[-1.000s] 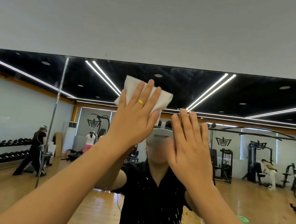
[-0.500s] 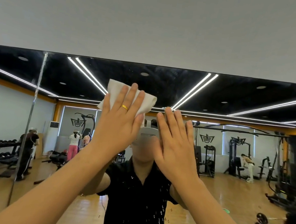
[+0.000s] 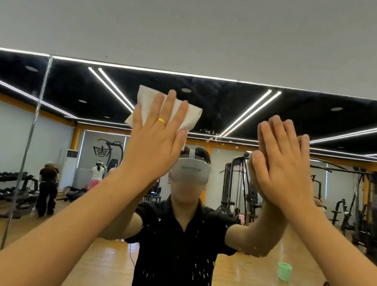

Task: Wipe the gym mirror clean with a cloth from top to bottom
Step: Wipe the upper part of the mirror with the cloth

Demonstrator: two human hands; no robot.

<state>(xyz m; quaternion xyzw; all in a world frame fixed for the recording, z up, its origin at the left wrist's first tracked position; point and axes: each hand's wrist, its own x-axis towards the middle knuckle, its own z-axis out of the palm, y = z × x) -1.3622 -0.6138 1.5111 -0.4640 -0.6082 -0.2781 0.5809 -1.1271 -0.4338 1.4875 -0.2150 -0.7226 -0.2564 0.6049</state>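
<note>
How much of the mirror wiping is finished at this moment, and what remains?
Early stage. The left hand presses the folded white cloth flat on the large wall mirror close to its top edge; the right hand rests flat against the glass. No strip looks plainly finished. Left to wipe: white droplets beside the cloth and specks lower down.

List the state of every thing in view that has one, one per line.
mirror: speckled with white droplets, right of the cloth and lower down.
white cloth: folded, pressed flat on the glass.
left hand: open, fingers straight, pressing the cloth.
right hand: open, fingers straight, empty, apparently flat on the glass.
green bucket: upright on the floor, seen in reflection.
</note>
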